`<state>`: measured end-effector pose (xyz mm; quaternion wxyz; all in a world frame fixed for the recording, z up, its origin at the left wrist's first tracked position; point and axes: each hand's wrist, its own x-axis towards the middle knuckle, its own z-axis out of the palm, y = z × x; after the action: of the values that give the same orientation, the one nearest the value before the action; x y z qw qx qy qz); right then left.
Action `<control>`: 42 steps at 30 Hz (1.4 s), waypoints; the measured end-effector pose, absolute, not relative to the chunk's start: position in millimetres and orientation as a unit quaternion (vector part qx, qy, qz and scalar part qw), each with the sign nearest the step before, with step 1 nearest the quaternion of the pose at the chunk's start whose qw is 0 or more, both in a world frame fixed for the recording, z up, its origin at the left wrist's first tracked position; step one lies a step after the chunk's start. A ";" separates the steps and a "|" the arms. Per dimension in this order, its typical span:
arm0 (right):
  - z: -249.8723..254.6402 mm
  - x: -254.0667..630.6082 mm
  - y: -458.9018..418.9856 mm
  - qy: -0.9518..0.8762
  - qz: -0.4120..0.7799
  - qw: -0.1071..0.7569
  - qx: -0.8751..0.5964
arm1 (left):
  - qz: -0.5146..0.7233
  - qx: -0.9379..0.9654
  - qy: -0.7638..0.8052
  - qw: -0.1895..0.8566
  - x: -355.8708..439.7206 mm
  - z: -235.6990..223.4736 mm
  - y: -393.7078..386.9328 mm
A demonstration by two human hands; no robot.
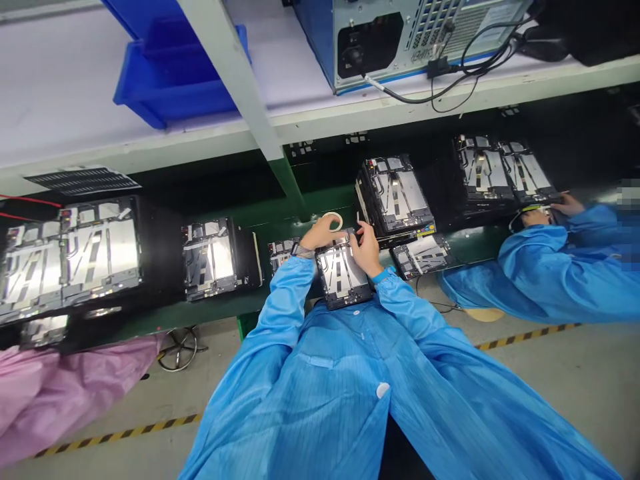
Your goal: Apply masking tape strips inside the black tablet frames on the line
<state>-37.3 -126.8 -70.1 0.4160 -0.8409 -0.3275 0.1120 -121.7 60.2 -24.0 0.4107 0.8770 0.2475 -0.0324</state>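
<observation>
An opened tablet-like unit (343, 273), black-framed with silver plates and tape strips inside, lies at the near edge of the green bench in front of me. My left hand (320, 235) is curled at its far-left corner, right beside a roll of pale tape (334, 219). My right hand (367, 245) rests on the unit's far-right corner with fingers bent and pinched together. What the fingertips hold is too small to make out. Blue sleeves cover both arms.
More opened units lie along the bench: a stack (397, 193) behind, one (420, 255) to the right, others (210, 257) at left. A co-worker in blue (560, 263) works at right. A pink-clad person (55, 387) sits left. Blue bins (175, 67) and a metal box (400, 33) sit on the shelf.
</observation>
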 end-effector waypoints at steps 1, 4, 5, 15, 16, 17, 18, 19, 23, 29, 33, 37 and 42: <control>-67.6 -44.4 -126.8 -0.337 0.126 0.422 -0.832 | 0.002 0.865 0.253 0.433 -136.9 -20.8 66.4; -70.7 -62.2 -121.2 -0.393 0.184 0.432 -0.791 | 0.060 0.814 0.340 0.468 -185.2 -20.7 75.2; -74.6 -66.2 -117.5 -0.418 0.199 0.429 -0.776 | 0.064 0.793 0.377 0.475 -198.9 -24.3 73.2; -88.8 -60.3 -77.3 -0.513 0.272 0.417 -0.699 | 0.113 0.676 0.454 0.570 -221.3 -81.6 11.6; -86.6 -58.7 -74.2 -0.521 0.273 0.413 -0.695 | 0.114 0.672 0.454 0.573 -220.1 -83.7 10.8; -84.9 -57.5 -71.0 -0.531 0.271 0.409 -0.691 | 0.113 0.670 0.455 0.576 -219.4 -85.5 10.8; -83.7 -56.6 -68.0 -0.542 0.267 0.403 -0.687 | 0.111 0.668 0.456 0.577 -219.1 -87.2 11.4; -83.4 -55.9 -65.1 -0.552 0.263 0.397 -0.684 | 0.108 0.667 0.457 0.578 -219.2 -89.2 12.1; -87.2 -54.4 -56.7 -0.572 0.247 0.373 -0.687 | 0.113 0.657 0.460 0.587 -220.5 -101.0 14.8; -91.0 -53.7 -54.9 -0.598 0.220 0.392 -0.664 | 0.207 0.564 0.449 0.662 -217.9 -120.9 15.7; -92.9 -51.3 -58.5 -0.593 0.232 0.383 -0.669 | 0.230 0.534 0.463 0.669 -213.6 -125.2 14.9; -91.4 -51.5 -64.0 -0.567 0.241 0.395 -0.681 | 0.244 0.524 0.459 0.675 -210.2 -126.2 15.0; -69.6 -73.1 -85.3 -0.398 0.299 0.550 -0.670 | 0.235 0.524 0.468 0.672 -210.6 -127.7 17.1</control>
<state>-73.1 -85.3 -69.6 0.5501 -0.6704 -0.3978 0.2994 -210.6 17.1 -127.7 0.6719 0.5241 0.4677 0.2348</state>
